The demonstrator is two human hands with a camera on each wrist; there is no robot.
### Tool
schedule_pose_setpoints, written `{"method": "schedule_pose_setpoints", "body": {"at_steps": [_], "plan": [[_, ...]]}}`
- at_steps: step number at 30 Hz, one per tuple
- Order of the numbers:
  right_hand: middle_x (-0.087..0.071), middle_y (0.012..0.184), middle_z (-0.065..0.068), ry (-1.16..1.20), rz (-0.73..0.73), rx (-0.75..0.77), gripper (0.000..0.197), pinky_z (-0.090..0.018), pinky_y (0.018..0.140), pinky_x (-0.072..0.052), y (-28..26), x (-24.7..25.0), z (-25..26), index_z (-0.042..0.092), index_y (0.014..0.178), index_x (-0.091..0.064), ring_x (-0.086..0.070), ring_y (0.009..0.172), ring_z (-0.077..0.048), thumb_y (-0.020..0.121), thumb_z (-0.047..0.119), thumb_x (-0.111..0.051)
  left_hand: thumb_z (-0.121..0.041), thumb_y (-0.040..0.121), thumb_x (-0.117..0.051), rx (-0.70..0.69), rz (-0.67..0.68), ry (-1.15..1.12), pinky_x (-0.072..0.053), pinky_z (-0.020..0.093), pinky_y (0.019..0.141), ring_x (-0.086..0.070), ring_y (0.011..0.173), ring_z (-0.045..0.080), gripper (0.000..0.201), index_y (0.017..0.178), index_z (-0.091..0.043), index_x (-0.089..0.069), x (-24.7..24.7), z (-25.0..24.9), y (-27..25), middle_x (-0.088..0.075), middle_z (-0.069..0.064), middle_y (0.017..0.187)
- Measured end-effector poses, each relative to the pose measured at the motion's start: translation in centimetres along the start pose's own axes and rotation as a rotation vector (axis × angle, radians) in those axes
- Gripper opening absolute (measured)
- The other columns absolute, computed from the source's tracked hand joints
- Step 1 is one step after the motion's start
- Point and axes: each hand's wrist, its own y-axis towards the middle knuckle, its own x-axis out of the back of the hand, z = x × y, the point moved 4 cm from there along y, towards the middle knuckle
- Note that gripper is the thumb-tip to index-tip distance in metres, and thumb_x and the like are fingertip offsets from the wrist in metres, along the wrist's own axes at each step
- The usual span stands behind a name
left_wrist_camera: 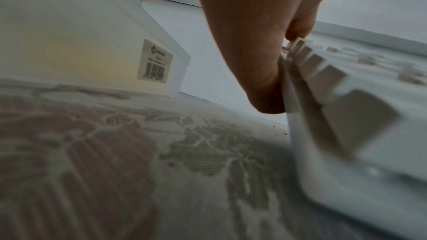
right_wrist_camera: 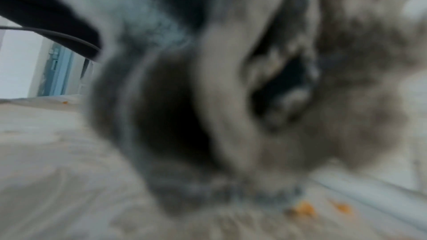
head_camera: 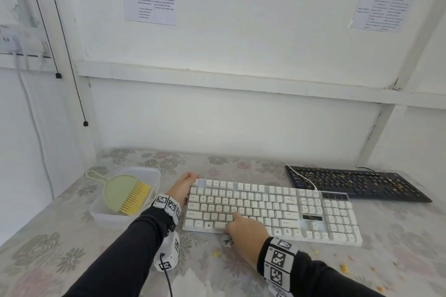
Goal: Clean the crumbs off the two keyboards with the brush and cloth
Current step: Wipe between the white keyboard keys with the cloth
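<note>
The white keyboard (head_camera: 272,207) (left_wrist_camera: 360,116) lies in the middle of the flowered table. My left hand (head_camera: 182,187) (left_wrist_camera: 258,43) lies along its left end, with fingers curled on the far left corner. My right hand (head_camera: 246,229) rests on the front key rows and grips a grey cloth (head_camera: 226,241) (right_wrist_camera: 231,98), index finger stretched over the keys. The cloth blurs most of the right wrist view. The black keyboard (head_camera: 357,183), strewn with yellow crumbs, lies at the back right. The green brush (head_camera: 125,194) with yellow bristles sits in a clear tub.
The clear plastic tub (head_camera: 101,217) (left_wrist_camera: 92,43) stands just left of my left hand. Yellow crumbs (head_camera: 344,268) (right_wrist_camera: 305,209) dot the table in front of the white keyboard. A white crumpled sheet (head_camera: 193,282) lies at the near edge. The wall is close behind.
</note>
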Motion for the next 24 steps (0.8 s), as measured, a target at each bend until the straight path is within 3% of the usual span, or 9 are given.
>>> {"method": "schedule_pose_setpoints", "body": {"at_steps": [4,7,11,15,19,24], "plan": [[-0.037,0.1,-0.007,0.04,0.001,-0.082,0.017,-0.022,0.047,-0.024,-0.4,-1.8,-3.4,0.008,0.097,-0.057,-0.037,0.058,-0.017,0.09,0.005,-0.042,-0.019,0.101,-0.037,-0.011,-0.008,-0.003,-0.041,0.029,0.053,-0.047,0.059,0.018,0.024,0.079,-0.014,-0.045,-0.1,-0.1,0.0,-0.047,0.005,0.068],[-0.032,0.087,-0.001,0.06,-0.005,-0.108,0.026,-0.021,0.051,-0.024,-1.3,-2.8,-5.9,0.019,0.065,-0.035,-0.029,0.054,-0.012,0.077,0.002,-0.019,-0.019,0.101,-0.036,-0.011,-0.009,0.0,-0.041,0.031,0.054,-0.047,0.06,0.019,0.024,0.079,-0.014,-0.045,-0.2,-0.2,0.0,-0.048,0.005,0.069],[-0.032,0.083,0.004,0.119,-0.024,-0.177,0.027,-0.02,0.049,-0.028,-3.2,-3.2,-9.3,0.023,0.063,-0.035,-0.031,0.055,-0.008,0.086,0.011,-0.04,-0.022,0.101,-0.036,-0.007,-0.011,0.01,-0.04,0.03,0.054,-0.046,0.059,0.018,0.023,0.081,-0.014,-0.046,-0.2,-0.1,0.0,-0.047,0.005,0.069],[-0.032,0.076,0.008,0.182,-0.058,-0.265,0.033,-0.022,0.064,-0.045,-5.2,-3.7,-12.4,0.026,0.057,-0.034,-0.036,0.058,-0.007,0.086,0.011,-0.039,-0.023,0.101,-0.036,-0.002,-0.015,0.013,-0.04,0.031,0.054,-0.046,0.059,0.018,0.023,0.081,-0.015,-0.047,0.0,0.1,-0.1,-0.048,0.004,0.069],[-0.04,0.072,0.008,0.284,-0.026,-0.32,0.033,-0.017,0.065,-0.041,-7.1,-3.8,-16.0,0.027,0.056,-0.037,-0.043,0.062,-0.005,0.084,0.009,-0.04,-0.021,0.101,-0.036,-0.01,-0.025,0.008,-0.039,0.03,0.054,-0.046,0.059,0.019,0.024,0.08,-0.014,-0.046,-0.1,0.0,-0.4,-0.048,0.004,0.068],[-0.042,0.062,0.01,0.326,0.045,-0.384,0.033,-0.013,0.053,-0.032,-8.2,-4.4,-19.3,0.024,0.054,-0.035,-0.043,0.062,-0.007,0.083,0.009,-0.042,-0.022,0.101,-0.036,-0.009,-0.036,0.006,-0.038,0.03,0.054,-0.045,0.058,0.019,0.024,0.081,-0.015,-0.046,-0.1,-0.1,-0.5,-0.047,0.004,0.068]]}}
